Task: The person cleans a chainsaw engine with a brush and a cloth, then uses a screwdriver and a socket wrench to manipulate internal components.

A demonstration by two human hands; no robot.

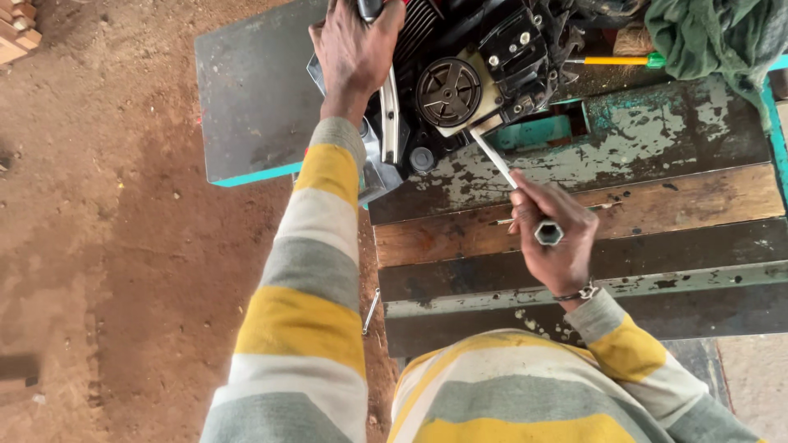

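A black small engine [468,78] with a round pulley and pale housing lies on a worn wooden and metal workbench [657,213]. My left hand [355,51] grips a black handle at the engine's top left edge. My right hand [555,234] is closed around a pale metal socket wrench [502,168], hexagonal end toward me. Its thin far tip touches the engine just below the pulley.
A dark flat metal plate [254,90] juts out left of the engine. A yellow-handled screwdriver [616,60] and a green cloth [722,37] lie at the bench's back right. Bare dirt floor [98,221] spreads to the left, with a small metal tool [371,310] by the bench's edge.
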